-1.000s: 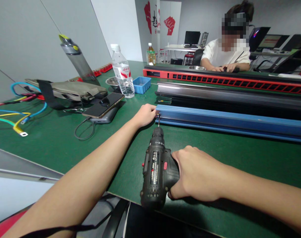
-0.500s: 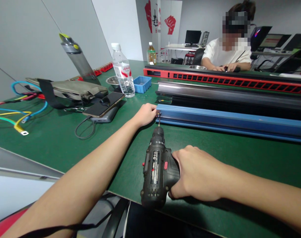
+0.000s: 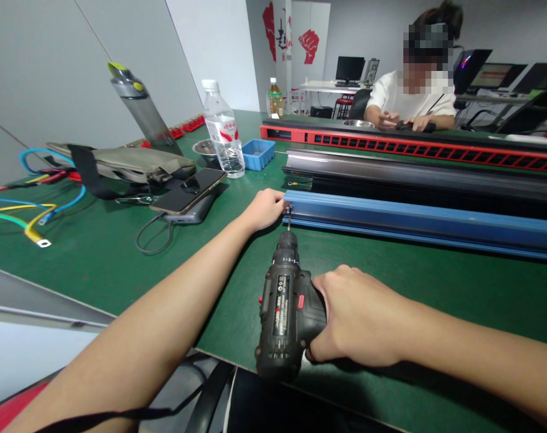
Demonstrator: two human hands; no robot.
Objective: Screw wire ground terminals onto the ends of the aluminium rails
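My right hand (image 3: 350, 316) is wrapped round the handle of a black power drill (image 3: 280, 319). The drill points away from me, and its bit meets the left end of a long blue rail (image 3: 418, 221) near a small dark screw or fitting. At that same end, my left hand (image 3: 267, 209) is closed, its fingertips against the rail's edge. What those fingertips pinch is partly hidden. Just behind the blue rail lies a dark metal rail (image 3: 391, 168), with a small ring terminal (image 3: 292, 183) by its left end.
Farther back runs a red slotted rail (image 3: 368, 140). A water bottle (image 3: 223, 132), a blue bin (image 3: 258, 154), a phone (image 3: 190, 189) on a power bank, a grey bag (image 3: 129, 161) and cables (image 3: 34, 222) are to the left. A person (image 3: 413, 96) sits across the table.
The person across the table has raised one hand a little. My hands, the drill and the blue rail show no clear movement.
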